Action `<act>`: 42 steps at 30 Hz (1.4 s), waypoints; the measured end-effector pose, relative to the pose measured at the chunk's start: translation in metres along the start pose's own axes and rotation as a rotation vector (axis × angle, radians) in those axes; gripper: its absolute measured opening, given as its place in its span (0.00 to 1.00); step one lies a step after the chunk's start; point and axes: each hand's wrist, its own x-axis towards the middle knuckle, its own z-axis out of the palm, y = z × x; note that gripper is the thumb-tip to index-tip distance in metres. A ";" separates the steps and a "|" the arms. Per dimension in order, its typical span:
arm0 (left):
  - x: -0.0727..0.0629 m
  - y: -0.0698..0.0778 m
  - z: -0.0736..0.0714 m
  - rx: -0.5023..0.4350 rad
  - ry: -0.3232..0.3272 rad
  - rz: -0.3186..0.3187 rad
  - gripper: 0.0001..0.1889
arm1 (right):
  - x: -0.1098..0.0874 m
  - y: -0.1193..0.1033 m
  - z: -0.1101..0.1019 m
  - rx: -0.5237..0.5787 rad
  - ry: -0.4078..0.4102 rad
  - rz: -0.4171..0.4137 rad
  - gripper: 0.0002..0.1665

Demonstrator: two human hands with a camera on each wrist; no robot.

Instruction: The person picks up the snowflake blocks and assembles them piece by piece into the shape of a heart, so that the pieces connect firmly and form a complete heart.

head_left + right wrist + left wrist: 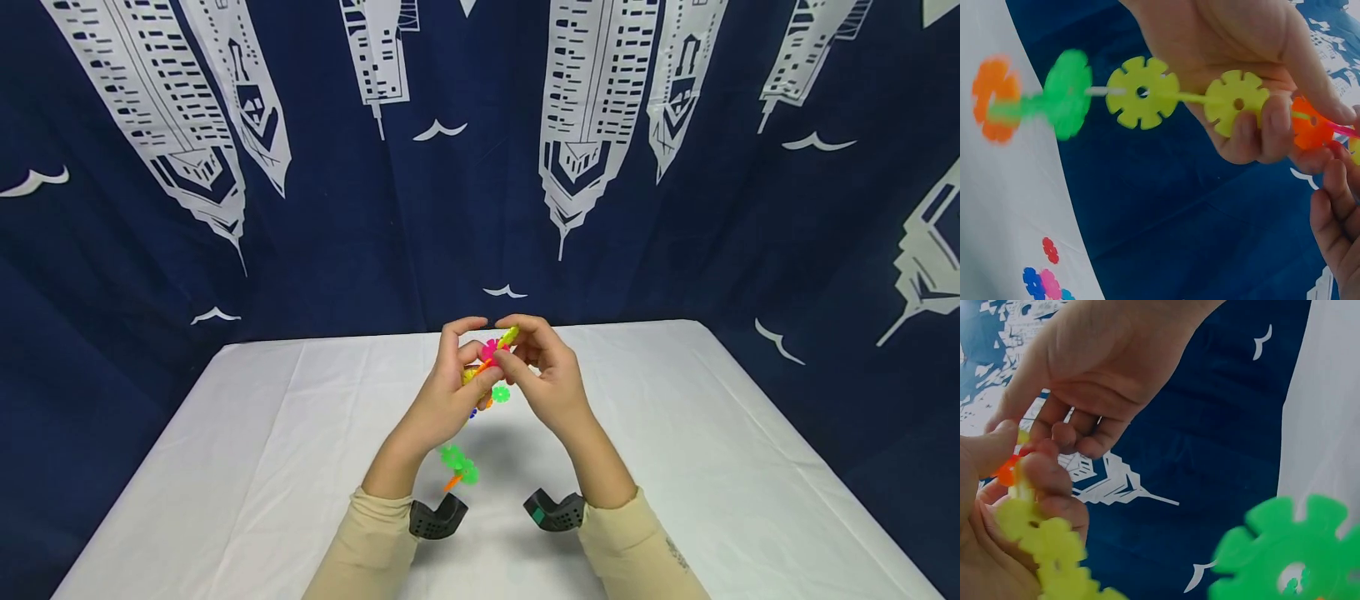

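Where the pink snowflake disc (pixel 491 351) is held up above the cloth-covered bench (pixel 300 433), the right hand (pixel 551 379) sits to its right, pinching the upper yellow disc (pixel 511 336) against it; exact fingertip contact is partly hidden. To its left, the left hand (pixel 446 392) pinches the upper orange disc (pixel 1305 130), lower fingers curled round the chain (pixel 1127 105). Below the pink disc, the chain hangs through yellow discs to a green disc (pixel 1066 97) and a lower orange disc (pixel 988 84).

Recommended practice: support both discs close to the joint, align slot with slot crosswise, and press straight; twisting could probably loosen neighbouring joints.

Clearances: bench surface extends widely on both sides of the pink disc; the far edge lies beyond it, ahead of the navy curtain (pixel 465 208). Beneath it, the free-hanging end and a loose red disc (pixel 1051 251) advise short, controlled movement.
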 end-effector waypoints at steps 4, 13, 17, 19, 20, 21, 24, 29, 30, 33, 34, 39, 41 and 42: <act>0.000 0.000 -0.002 0.025 -0.015 -0.013 0.31 | 0.001 -0.001 -0.005 -0.011 0.009 -0.019 0.17; 0.001 -0.008 -0.008 0.180 0.061 -0.067 0.32 | 0.005 0.002 -0.022 0.091 0.145 -0.038 0.15; 0.002 -0.013 -0.012 0.166 0.097 -0.132 0.34 | 0.007 0.002 -0.029 0.164 0.239 -0.026 0.16; 0.002 -0.016 -0.015 0.161 0.104 -0.199 0.36 | 0.007 0.002 -0.031 0.210 0.291 -0.023 0.15; 0.002 -0.017 -0.016 0.154 0.101 -0.242 0.36 | 0.008 0.002 -0.031 0.228 0.318 -0.017 0.15; 0.002 -0.019 -0.017 0.142 0.099 -0.281 0.36 | 0.008 0.002 -0.032 0.256 0.345 -0.020 0.13; 0.002 -0.024 -0.020 0.081 0.066 -0.359 0.34 | 0.009 0.002 -0.034 0.307 0.419 -0.021 0.12; 0.003 -0.027 -0.023 0.009 0.013 -0.332 0.22 | 0.009 0.003 -0.036 0.329 0.490 -0.013 0.12; 0.003 -0.027 -0.023 0.000 0.023 -0.317 0.21 | 0.009 0.004 -0.037 0.325 0.495 -0.010 0.12; 0.004 -0.026 -0.025 -0.015 0.101 -0.281 0.18 | 0.010 0.009 -0.038 0.308 0.500 0.006 0.12; 0.004 -0.026 -0.026 -0.020 0.134 -0.272 0.17 | 0.010 0.011 -0.039 0.304 0.501 0.012 0.11; 0.004 -0.024 -0.030 -0.019 0.271 -0.255 0.12 | 0.009 0.022 -0.041 0.258 0.482 0.067 0.09; 0.004 -0.023 -0.032 -0.019 0.307 -0.254 0.12 | 0.008 0.026 -0.042 0.236 0.458 0.100 0.10; 0.004 -0.023 -0.033 -0.019 0.323 -0.254 0.12 | 0.008 0.028 -0.042 0.226 0.445 0.119 0.10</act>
